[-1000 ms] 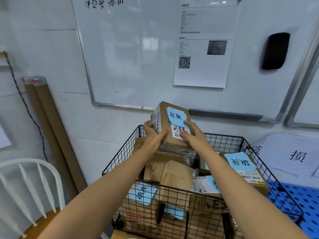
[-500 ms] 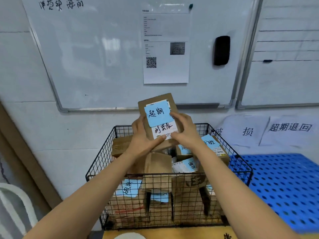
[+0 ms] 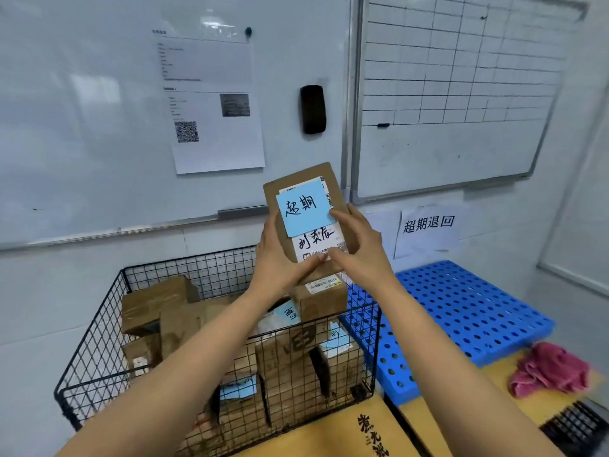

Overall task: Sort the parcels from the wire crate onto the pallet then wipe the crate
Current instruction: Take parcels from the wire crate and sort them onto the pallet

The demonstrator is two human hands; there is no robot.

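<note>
A small brown cardboard parcel with a blue handwritten note and a white label is held up above the black wire crate. My left hand grips its left edge and lower part. My right hand grips its right edge, thumb across the label. The crate holds several more brown parcels, some with blue notes. The blue perforated pallet lies on the floor to the right of the crate, bare.
A pink cloth lies on a yellow surface at the lower right. Paper signs hang on the wall above the pallet. Two whiteboards cover the wall behind, one with a black eraser.
My view has swung right, bringing the pallet and cloth into sight. Both hands have lifted the parcel higher and turned its labelled face toward me.
</note>
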